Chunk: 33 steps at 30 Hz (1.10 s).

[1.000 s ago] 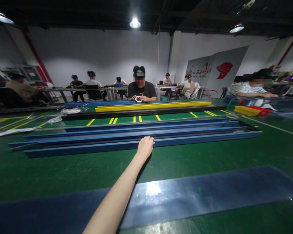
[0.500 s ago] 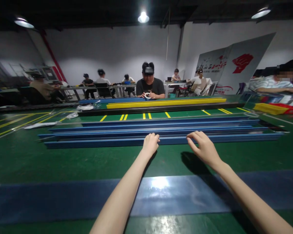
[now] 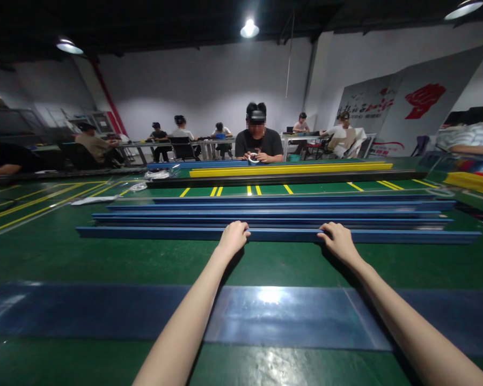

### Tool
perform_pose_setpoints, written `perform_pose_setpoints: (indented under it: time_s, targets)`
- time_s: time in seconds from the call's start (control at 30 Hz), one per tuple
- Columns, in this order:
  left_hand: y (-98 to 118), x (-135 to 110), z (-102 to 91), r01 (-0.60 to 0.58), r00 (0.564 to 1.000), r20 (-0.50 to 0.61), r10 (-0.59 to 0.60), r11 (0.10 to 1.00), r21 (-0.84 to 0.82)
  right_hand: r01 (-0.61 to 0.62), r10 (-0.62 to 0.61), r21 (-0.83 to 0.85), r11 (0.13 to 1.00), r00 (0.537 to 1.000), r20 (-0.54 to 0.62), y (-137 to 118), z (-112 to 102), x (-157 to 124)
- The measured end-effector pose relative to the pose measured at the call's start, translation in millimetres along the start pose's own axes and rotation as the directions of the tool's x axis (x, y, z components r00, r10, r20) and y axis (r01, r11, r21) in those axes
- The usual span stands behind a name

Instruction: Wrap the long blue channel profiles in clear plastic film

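Both my hands reach forward to the nearest of several long blue channel strips (image 3: pixel 284 235), which lies crosswise on the green table. My left hand (image 3: pixel 234 236) has its fingers curled over the strip's upper edge, left of the middle. Further right, my right hand (image 3: pixel 338 239) pinches the same edge with thumb and fingers. Just behind lie more blue strips (image 3: pixel 265 207), roughly parallel to it. Under my forearms a flat, glossy, see-through sheet (image 3: pixel 145 311) stretches across the table.
Beyond the blue strips lie a black strip (image 3: pixel 290 178) and a yellow strip (image 3: pixel 290 170). A co-worker (image 3: pixel 259 142) across the table holds a white ring-shaped roll. A yellow tray (image 3: pixel 473 182) stands at the right, and crumpled clear plastic (image 3: pixel 159 174) lies at the far left.
My right hand has come down and closed on the front blue strip. The strip's right end now sits nearer to me. My view has turned slightly left.
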<state>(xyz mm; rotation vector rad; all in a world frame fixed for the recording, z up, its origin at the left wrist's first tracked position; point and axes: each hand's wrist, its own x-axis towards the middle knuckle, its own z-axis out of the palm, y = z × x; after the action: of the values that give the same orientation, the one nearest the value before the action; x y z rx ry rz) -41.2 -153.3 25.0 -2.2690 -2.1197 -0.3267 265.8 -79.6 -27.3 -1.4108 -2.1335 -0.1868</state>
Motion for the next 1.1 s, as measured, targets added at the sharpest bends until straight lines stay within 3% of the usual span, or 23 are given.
perform_pose_setpoints:
  time_s: [0.13,0.27,0.57,0.9,1.03,1.1]
  targets:
    - [-0.9,0.5,-15.2,0.032,0.996,0.078,-0.034,0.999,0.031,-0.016,0.016,0.014,1.0,1.0,0.0,-18.5,4.9,0.1]
    - [14.1,0.2,-22.9,-0.016,0.999,0.043,0.013,0.998,0.067,-0.031,0.03,0.06,0.998,1.0,0.006,-43.9,9.4,1.0]
    - [53.6,9.3,-5.0,-0.166,0.986,0.024,0.166,0.986,0.008,-0.043,0.037,0.114,0.993,0.998,0.054,-107.5,24.2,9.2]
    - [27.9,8.1,6.8,-0.054,0.998,0.034,0.054,0.998,0.009,-0.006,-0.027,0.171,0.985,0.982,0.189,-140.7,23.0,21.6]
    - [19.6,5.1,3.7,-0.024,0.999,0.033,0.024,0.999,0.023,0.131,-0.21,0.306,0.943,0.948,0.24,-131.0,15.1,21.8]
    - [15.4,4.4,2.4,-0.007,0.999,0.031,0.006,1.0,0.027,0.156,-0.242,0.335,0.929,0.942,0.233,-116.8,10.7,18.1]
